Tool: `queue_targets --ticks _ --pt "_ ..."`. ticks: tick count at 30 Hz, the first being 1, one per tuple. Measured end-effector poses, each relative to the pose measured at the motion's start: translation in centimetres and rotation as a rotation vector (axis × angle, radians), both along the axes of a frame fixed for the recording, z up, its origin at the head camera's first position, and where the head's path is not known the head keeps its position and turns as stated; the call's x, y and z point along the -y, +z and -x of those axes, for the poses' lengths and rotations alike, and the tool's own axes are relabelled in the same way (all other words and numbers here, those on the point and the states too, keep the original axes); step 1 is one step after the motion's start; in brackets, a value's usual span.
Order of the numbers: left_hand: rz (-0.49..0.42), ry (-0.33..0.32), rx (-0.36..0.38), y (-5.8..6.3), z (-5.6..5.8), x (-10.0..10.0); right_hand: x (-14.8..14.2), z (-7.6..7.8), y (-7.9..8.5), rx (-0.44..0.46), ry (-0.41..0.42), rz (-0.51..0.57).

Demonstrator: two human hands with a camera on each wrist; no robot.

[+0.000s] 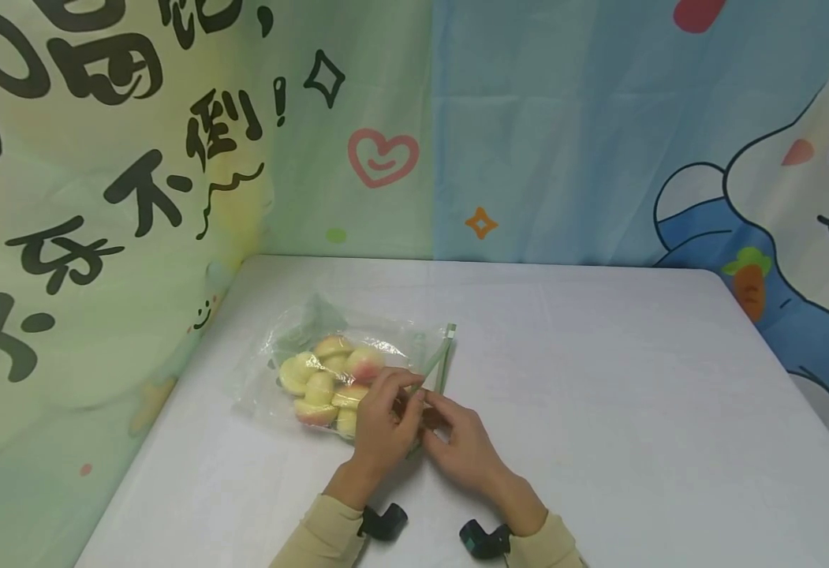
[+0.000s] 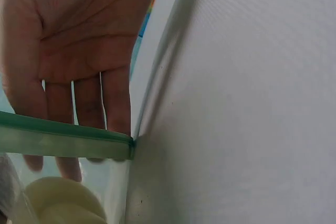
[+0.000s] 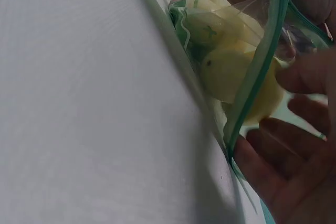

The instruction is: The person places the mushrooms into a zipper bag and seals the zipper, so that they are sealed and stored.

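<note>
A clear zip bag (image 1: 403,335) with a green zip strip (image 2: 68,140) lies on the white table, its mouth to the right and parted. Inside are several rounded pale-yellow pieces with pink blush (image 1: 366,364), peach-like. My left hand (image 1: 384,418) grips the bag's upper edge at the mouth, thumb and fingers bent together. From the other side my right hand (image 1: 465,442) reaches to the opening. In the left wrist view its extended fingers pass behind the green strip, and in the right wrist view they spread around the mouth, beside a yellow piece (image 3: 226,74).
The white table (image 1: 599,410) stretches out to the right of the bag. Behind it hangs a printed cloth backdrop (image 1: 357,95). Small black cameras (image 1: 386,522) sit at both wrists, below the beige sleeves (image 1: 325,532).
</note>
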State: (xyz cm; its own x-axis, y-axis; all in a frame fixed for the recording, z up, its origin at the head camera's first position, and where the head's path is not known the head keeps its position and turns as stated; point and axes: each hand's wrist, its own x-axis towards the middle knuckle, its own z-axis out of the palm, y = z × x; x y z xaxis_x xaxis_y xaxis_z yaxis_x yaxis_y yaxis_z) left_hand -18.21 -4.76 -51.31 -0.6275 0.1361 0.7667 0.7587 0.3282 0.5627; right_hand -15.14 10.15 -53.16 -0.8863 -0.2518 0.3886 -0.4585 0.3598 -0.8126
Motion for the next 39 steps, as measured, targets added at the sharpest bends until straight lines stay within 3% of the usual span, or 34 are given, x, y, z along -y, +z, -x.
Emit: queue_targets --ticks 4,7,15,22,31,39 --pt "0.004 0.001 0.003 0.0 0.0 0.0 -0.2 0.2 -0.3 -0.039 -0.123 0.016" --pt "0.006 -0.004 0.008 0.1 0.0 0.1 -0.4 0.4 -0.4 -0.036 -0.162 0.046" --pt "-0.014 -0.028 0.001 0.2 0.0 0.0 -0.6 0.4 -0.1 0.083 -0.253 0.055" --pt "-0.022 -0.115 -0.04 0.7 -0.3 -0.3 -1.2 0.8 -0.3 0.142 -0.336 0.058" --pt "-0.018 -0.166 -0.069 3.9 -1.9 -0.5 -1.4 1.0 0.0 0.185 -0.335 0.075" --pt "0.014 -0.206 -0.049 4.2 -2.1 -0.6 -1.8 1.1 0.1 0.11 -0.301 0.038"
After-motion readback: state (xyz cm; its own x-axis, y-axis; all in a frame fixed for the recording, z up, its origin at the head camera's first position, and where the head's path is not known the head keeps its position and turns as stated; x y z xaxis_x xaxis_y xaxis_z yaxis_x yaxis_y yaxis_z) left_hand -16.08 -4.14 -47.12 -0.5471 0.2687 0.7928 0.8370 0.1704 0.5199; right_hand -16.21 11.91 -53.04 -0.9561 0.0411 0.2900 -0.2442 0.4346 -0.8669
